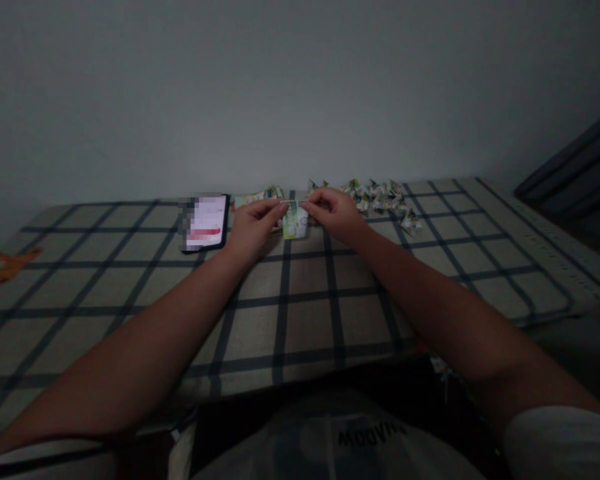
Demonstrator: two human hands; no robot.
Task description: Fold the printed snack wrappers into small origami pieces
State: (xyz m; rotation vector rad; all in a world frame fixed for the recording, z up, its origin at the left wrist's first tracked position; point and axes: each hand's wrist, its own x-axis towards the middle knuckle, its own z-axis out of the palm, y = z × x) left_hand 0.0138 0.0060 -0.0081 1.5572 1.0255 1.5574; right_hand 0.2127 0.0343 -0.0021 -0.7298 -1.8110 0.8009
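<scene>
Head view: left hand (253,230) and right hand (337,215) each have a pinching grip on an upper corner of the green-and-white paper (295,224), over the tabletop (307,333), probably to hold it taut.

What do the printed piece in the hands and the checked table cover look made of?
The printed piece: probably thin paper, going by its flat, straight edges; plastic film is possible, and dim light leaves its finish unclear. The checked table cover: likely cloth or vinyl, matte, as it shows no sharp glare.
</scene>
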